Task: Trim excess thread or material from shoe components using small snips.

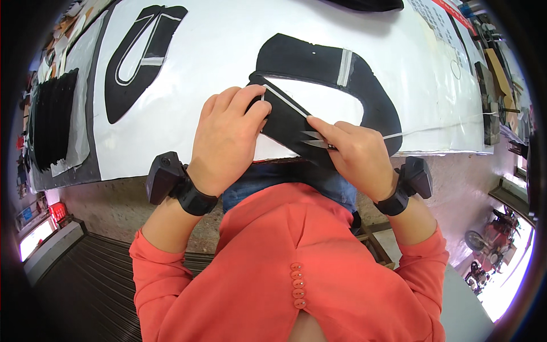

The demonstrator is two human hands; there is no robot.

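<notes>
A curved black shoe-upper piece lies on the white table, one end under my hands. Narrow white tape runs along its inner edge between my fingers. With fingers curled and thumb close to the fingertips, my left hand pinches the piece at the tape's corner. My right hand is closed around small scissors, their blades apart and pointing left over the black material. Its thumb and forefinger also press at the tape near the edge. A loose length of tape trails from behind this hand to the right.
Another black piece with white tape lies at the far left. A stack of black pieces stands on the left table end. Something black sits at the back edge. Blocks and boards line the right end.
</notes>
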